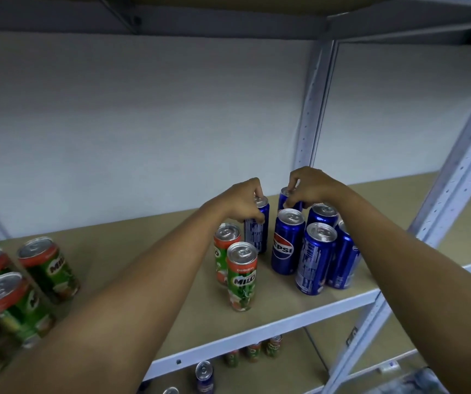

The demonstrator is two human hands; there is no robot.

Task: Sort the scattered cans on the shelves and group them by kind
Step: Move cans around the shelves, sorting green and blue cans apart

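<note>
Far L on shelf [149, 251]: cluster of Milo cans [48, 268], green w/ red tops, upright, close together, partly cut by frame edge; lower ones blurred.

L forearm crosses from bottom L up to centre. L hand [240, 204] grips top of a blue Pepsi can [257, 226] from above, fingers curled round the rim & upper wall. Can upright, base on shelf as far as visible.

Just L of that can, in front: two Milo cans [241, 280] upright, touching or nearly so, the nearer one showing "MILO" label. They stand beside the held Pepsi can, betw. it & shelf front.

Centre-R: Pepsi group [315, 257], blue cans upright, packed tight. Front-L one shows logo. At least 5 here, exact count unclear, arm hides part.

R hand [305, 189] at rear of group, fingertips pinching rim of the rear Pepsi can [284, 196]. Can mostly hidden by hand & cans in front; lifted or standing, cannot tell. R forearm runs over R side of group.

R: grey perforated uprights [311, 109] of the rack.

Below: lower shelf [328, 339] w/ three small Milo cans in a row [254, 351], plus lower Pepsi can [204, 375] nearer camera.
</note>
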